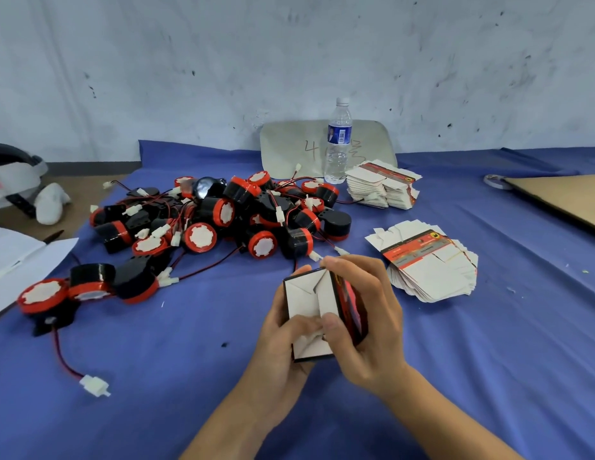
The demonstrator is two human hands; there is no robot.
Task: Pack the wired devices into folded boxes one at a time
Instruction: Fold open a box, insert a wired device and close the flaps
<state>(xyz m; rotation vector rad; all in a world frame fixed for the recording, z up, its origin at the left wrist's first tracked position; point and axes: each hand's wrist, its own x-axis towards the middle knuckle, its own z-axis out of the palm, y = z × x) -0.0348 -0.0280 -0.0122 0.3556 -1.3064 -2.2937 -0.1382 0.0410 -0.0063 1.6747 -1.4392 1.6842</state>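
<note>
Box (309, 298) is gripped between left hand (283, 333) and right hand (369, 313), thumbs pressing its flaps; device pile (223, 214) lies beyond, leftward.

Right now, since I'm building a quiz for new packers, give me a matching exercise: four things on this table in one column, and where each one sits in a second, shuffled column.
Things
1. water bottle
2. folded box
3. loose white connector
4. pile of wired devices

Places
A. gripped by the left hand and the right hand
B. alone on the near-left part of the blue cloth, at the end of a wire
C. standing upright at the back
D. heaped left of centre

Pairs: 1-C, 2-A, 3-B, 4-D
</note>
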